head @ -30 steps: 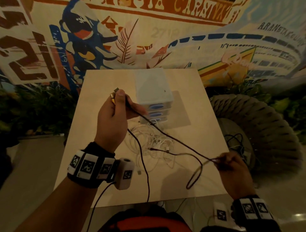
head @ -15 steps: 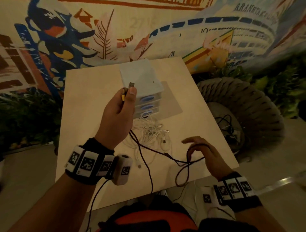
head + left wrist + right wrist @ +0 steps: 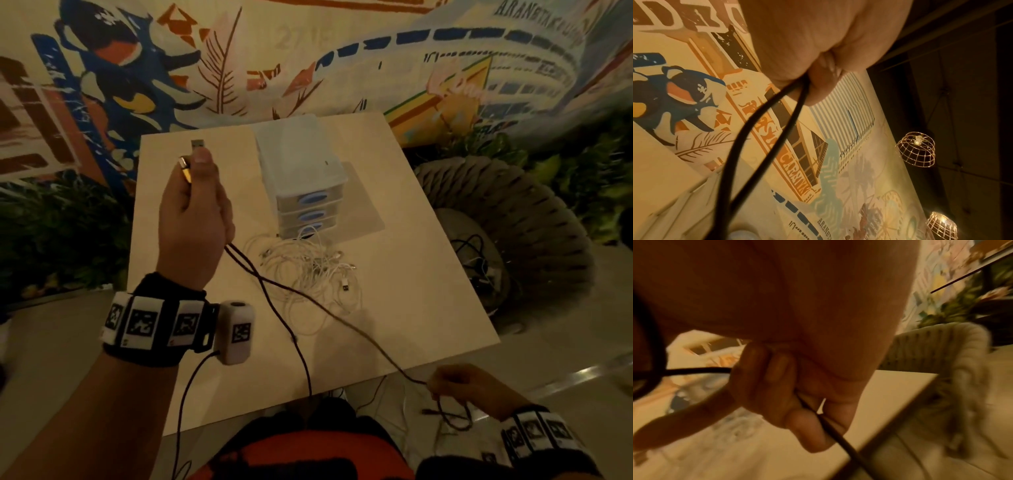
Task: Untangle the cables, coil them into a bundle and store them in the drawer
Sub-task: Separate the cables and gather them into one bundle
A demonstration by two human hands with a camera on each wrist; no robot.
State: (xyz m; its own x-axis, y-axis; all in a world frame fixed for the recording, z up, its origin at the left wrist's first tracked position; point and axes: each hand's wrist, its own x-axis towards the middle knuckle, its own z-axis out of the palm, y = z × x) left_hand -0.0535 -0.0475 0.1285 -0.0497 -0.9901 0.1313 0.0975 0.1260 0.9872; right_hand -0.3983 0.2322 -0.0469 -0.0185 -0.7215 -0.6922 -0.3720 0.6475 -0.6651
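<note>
Dark, thin cable (image 3: 274,291) runs from the left hand (image 3: 195,219), raised above the table (image 3: 428,308), down to the right hand (image 3: 462,387) just off the table's near edge. The left fingers curl round two strands, thumb pressing two plugs (image 3: 191,157) that stick up past the fist. The right fingers (image 3: 764,386) pinch one strand, with a small loop hanging beneath the hand. One strand drops over the near edge. White cables (image 3: 308,270) lie tangled on the table, against the foot of a drawer unit (image 3: 301,178) with three closed drawers.
</note>
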